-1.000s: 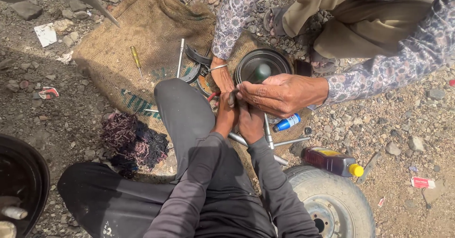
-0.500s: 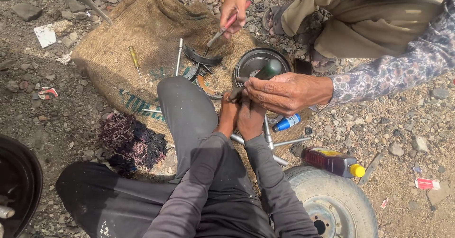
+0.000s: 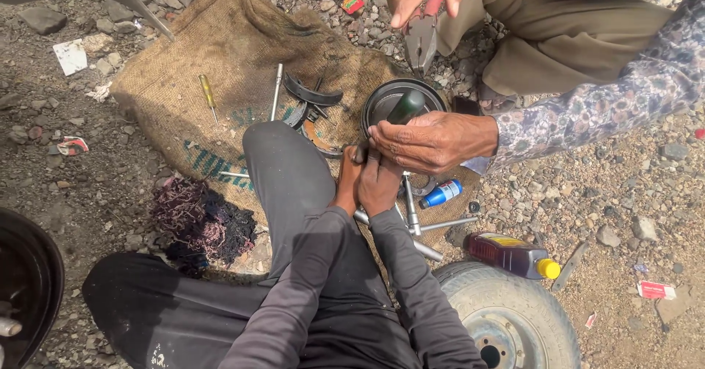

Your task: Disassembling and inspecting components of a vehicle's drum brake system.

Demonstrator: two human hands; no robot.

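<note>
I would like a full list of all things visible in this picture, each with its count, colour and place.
burlap sack: 1, brown, spread on the gravel
screwdriver: 1, yellow handle, on the sack, left
brake drum: 1, black, right edge of the sack
brake shoes: 2 or so, dark, sack centre
rag: 1, purple-black, left of the knee
oil bottle: 1, brown with yellow cap, beside the wheel
wheel: 1, grey tyre, bottom right
pliers: 1, red handles, in the co-worker's upper hand
co-worker's hand: 1, on a dark handle over the drum
left hand: 1, by the drum
right hand: 1, beside the left hand
</note>
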